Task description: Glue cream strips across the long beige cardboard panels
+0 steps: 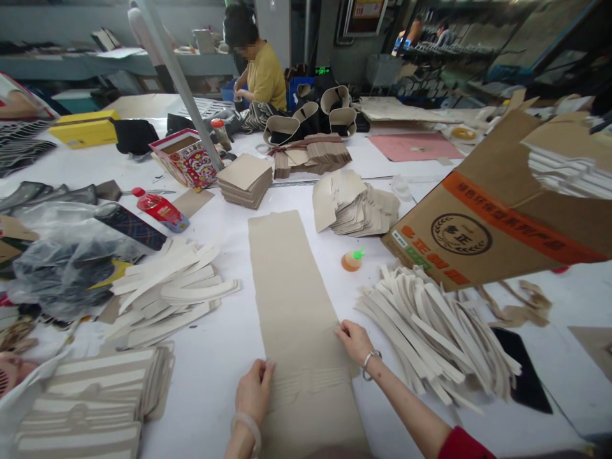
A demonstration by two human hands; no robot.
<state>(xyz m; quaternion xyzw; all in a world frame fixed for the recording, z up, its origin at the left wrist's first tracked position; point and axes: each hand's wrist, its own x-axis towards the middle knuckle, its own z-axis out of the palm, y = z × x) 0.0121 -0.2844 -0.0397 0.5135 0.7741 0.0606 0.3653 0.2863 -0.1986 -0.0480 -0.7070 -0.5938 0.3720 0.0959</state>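
Note:
A long run of overlapping beige sheets point(291, 280) lies down the middle of the white table, with several closely spaced edges showing near my hands. My left hand point(255, 390) pinches the left edge of the sheets, fingers closed. Slightly farther up, on the right edge, my right hand point(354, 342) has its fingers closed on the sheets too. Pale curved strips point(176, 287) lie to the left, and a bundle of long pale strips point(435, 331) lies to the right. A small glue bottle with a green tip point(352, 259) stands right of the sheets.
Stacked beige pieces point(245, 180) and a fanned pile point(356, 204) lie beyond the sheets. A large cardboard box point(497, 210) stands right, near a black tablet point(523, 373). A red bottle point(160, 209) lies left. Across the table is a person in yellow point(268, 76).

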